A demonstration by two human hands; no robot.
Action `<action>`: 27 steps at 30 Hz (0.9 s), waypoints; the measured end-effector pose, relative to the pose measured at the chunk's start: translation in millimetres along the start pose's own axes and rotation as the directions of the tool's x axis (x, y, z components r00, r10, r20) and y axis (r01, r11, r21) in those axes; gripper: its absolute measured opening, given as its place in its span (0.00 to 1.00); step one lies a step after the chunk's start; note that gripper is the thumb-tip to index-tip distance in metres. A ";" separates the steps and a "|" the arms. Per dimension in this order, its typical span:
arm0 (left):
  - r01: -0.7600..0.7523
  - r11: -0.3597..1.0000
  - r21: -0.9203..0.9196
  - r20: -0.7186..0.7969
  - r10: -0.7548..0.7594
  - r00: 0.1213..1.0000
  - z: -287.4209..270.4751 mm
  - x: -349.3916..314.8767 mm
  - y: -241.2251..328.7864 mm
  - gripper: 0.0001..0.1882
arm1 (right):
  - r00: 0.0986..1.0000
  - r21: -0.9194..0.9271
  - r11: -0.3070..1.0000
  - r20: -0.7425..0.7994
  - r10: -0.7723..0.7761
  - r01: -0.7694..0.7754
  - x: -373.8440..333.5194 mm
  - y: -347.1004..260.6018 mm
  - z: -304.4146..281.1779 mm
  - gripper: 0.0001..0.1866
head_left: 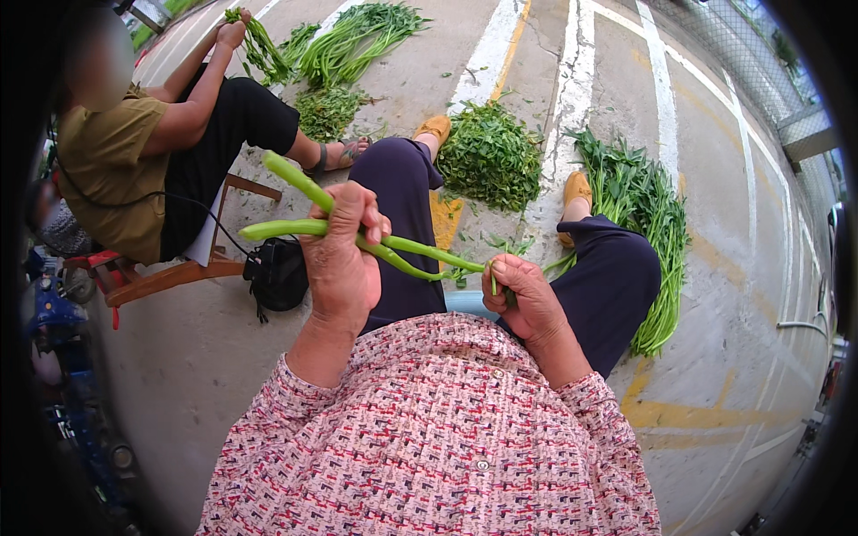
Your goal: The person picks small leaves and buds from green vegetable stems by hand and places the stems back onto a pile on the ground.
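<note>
My left hand [341,263] is closed around thick green vegetable stems [284,229] that look like water spinach. Their cut ends stick out past the thumb to the upper left. The thinner ends run across my lap to my right hand [527,299], whose thumb and fingers pinch the tips. A small green piece shows under the right fingers; the rest is hidden in the palm. Between my feet lies a heap of loose green leaves [492,156]. Beside my right leg, a bundle of long leafy stems [660,304] rests on the ground.
To my left a person [134,170] sits on a low wooden chair [170,279], holding greens [261,49]. Past them lie more stems [357,49] and a leaf pile [326,112]. A black bag [277,272] is near my left knee. A wire fence [751,54] stands far right.
</note>
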State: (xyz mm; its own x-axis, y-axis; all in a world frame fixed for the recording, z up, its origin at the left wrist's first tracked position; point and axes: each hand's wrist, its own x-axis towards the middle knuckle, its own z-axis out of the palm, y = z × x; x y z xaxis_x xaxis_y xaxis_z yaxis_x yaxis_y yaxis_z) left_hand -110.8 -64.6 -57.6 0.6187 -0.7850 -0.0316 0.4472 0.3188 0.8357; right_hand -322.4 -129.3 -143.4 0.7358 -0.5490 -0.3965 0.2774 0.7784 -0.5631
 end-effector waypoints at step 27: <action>-0.167 0.846 0.506 0.618 -0.221 0.754 26.6 -30.7 -3.0 0.07 | 0.949 -0.422 0.852 0.079 -0.306 0.310 -32.7 -48.3 73.7 0.09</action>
State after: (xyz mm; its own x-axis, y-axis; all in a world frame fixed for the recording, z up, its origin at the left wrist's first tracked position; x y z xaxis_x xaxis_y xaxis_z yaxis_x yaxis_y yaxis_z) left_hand -148.4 -55.7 -44.5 -0.0316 -0.9909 0.1306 -0.0516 0.1321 0.9899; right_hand -314.3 -126.5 -49.7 0.6620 -0.7351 -0.1462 0.2040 0.3645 -0.9086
